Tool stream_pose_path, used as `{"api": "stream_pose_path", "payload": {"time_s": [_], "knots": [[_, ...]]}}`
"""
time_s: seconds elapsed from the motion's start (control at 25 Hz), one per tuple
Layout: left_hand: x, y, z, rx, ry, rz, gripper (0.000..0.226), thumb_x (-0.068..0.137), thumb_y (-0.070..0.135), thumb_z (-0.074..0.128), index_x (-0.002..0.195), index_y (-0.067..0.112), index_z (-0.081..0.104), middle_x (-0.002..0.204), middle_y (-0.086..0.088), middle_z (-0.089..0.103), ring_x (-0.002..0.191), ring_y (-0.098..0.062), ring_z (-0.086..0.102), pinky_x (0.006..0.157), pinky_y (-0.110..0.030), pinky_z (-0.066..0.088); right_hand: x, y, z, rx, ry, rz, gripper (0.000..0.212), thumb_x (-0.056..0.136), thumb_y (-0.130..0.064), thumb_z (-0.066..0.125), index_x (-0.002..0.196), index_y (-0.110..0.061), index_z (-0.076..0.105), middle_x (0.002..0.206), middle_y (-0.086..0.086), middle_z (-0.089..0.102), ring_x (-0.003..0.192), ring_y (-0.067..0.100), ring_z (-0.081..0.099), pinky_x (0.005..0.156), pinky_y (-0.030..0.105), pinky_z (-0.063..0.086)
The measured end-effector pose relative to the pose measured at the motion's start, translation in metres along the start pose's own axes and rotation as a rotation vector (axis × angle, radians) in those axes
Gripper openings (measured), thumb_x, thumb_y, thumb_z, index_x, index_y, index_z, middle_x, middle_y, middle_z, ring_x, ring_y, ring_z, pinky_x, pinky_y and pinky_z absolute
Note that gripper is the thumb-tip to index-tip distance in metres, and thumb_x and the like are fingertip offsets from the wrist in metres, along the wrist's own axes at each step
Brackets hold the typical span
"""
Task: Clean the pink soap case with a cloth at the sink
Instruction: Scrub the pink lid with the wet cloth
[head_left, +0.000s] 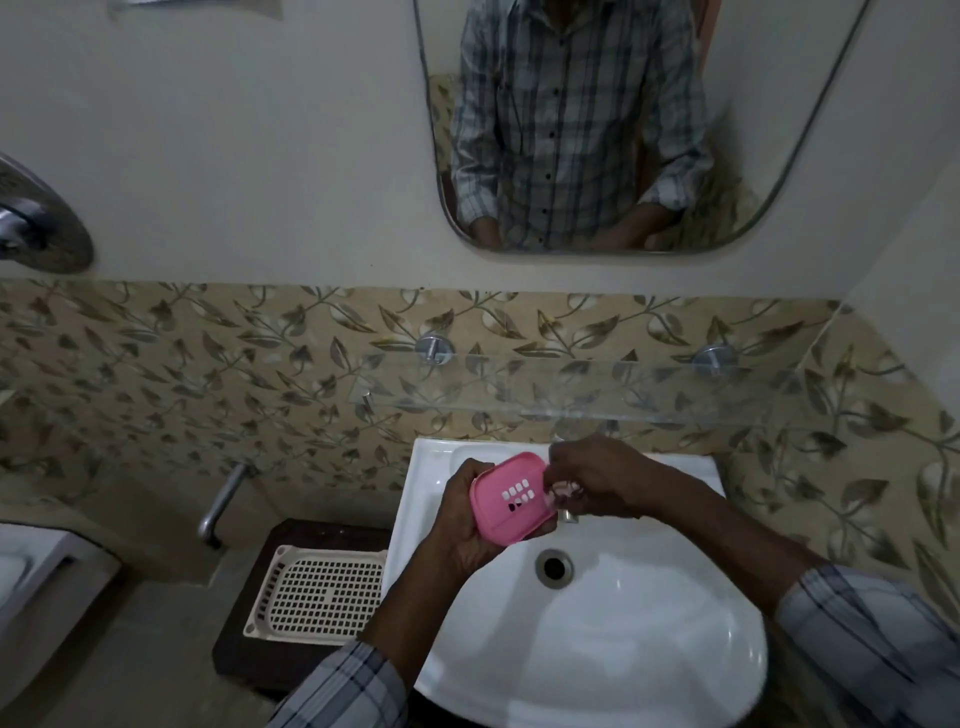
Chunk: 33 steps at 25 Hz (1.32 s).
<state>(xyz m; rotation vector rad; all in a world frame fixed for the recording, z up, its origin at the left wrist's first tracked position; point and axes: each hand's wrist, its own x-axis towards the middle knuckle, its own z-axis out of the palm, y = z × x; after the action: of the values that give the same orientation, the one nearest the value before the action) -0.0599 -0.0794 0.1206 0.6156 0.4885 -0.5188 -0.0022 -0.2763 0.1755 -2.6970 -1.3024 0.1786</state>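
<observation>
Both forearms are extended from the near edge toward the centre. The left hand (457, 525) is cupped, fingers curled upward. The right hand (592, 480) is closed, knuckles facing up.

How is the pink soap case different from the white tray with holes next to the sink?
The pink soap case is pink and held up over the sink in the left hand; the white tray lies flat on a dark stand. The case looks smaller, with few holes; the tray is a full grid. Both have holes.
</observation>
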Motion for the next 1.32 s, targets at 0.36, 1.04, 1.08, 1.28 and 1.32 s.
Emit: {"api": "stream_pose_path", "payload": {"time_s": [0.36, 1.04, 1.08, 1.28, 1.32], "knots": [[0.02, -0.014, 0.004, -0.051, 0.189, 0.252, 0.045, 0.1, 0.03, 0.036, 0.081, 0.003, 0.067, 0.079, -0.019, 0.065, 0.068, -0.026, 0.071, 0.063, -0.031, 0.06, 0.01, -0.119, 0.049, 0.964, 0.414, 0.402, 0.035, 0.098, -0.019, 0.054, 0.133, -0.025, 0.06, 0.133, -0.002, 0.064, 0.115, 0.018, 0.063, 0.093, 0.025, 0.047], [0.001, 0.017, -0.043, -0.19, -0.02, 0.128, 0.071, 0.065, 0.025, 0.077, 0.125, -0.004, 0.054, 0.124, -0.032, 0.053, 0.109, -0.052, 0.054, 0.101, -0.056, 0.044, -0.011, -0.027, 0.038, 1.677, 0.716, 0.707, 0.019, 0.095, -0.011, 0.061, 0.111, -0.003, 0.068, 0.102, 0.018, 0.075, 0.094, 0.036, 0.073, 0.077, 0.042, 0.06], [-0.001, 0.018, -0.048, -0.216, -0.06, 0.116, 0.079, 0.061, 0.025, 0.081, 0.128, -0.005, 0.053, 0.132, -0.036, 0.048, 0.114, -0.055, 0.05, 0.1, -0.057, 0.044, -0.013, -0.018, 0.044, 1.64, 0.706, 0.77, 0.019, 0.092, -0.005, 0.064, 0.111, -0.004, 0.068, 0.102, 0.018, 0.075, 0.091, 0.034, 0.073, 0.076, 0.041, 0.06], [0.001, 0.012, -0.03, -0.137, -0.236, 0.051, 0.078, 0.058, 0.025, 0.086, 0.123, -0.01, 0.062, 0.125, -0.034, 0.055, 0.109, -0.051, 0.056, 0.1, -0.059, 0.045, 0.006, -0.012, 0.07, 1.683, 0.444, 0.884, 0.035, 0.087, 0.004, 0.067, 0.119, -0.008, 0.057, 0.106, 0.02, 0.072, 0.084, 0.032, 0.072, 0.072, 0.041, 0.059], [0.002, 0.012, -0.027, -0.13, -0.247, 0.056, 0.078, 0.056, 0.025, 0.087, 0.122, -0.01, 0.064, 0.124, -0.033, 0.056, 0.108, -0.049, 0.056, 0.097, -0.057, 0.048, 0.01, -0.012, 0.07, 1.694, 0.405, 0.894, 0.037, 0.087, 0.003, 0.068, 0.12, -0.007, 0.056, 0.106, 0.02, 0.071, 0.083, 0.031, 0.071, 0.072, 0.04, 0.059]]}}
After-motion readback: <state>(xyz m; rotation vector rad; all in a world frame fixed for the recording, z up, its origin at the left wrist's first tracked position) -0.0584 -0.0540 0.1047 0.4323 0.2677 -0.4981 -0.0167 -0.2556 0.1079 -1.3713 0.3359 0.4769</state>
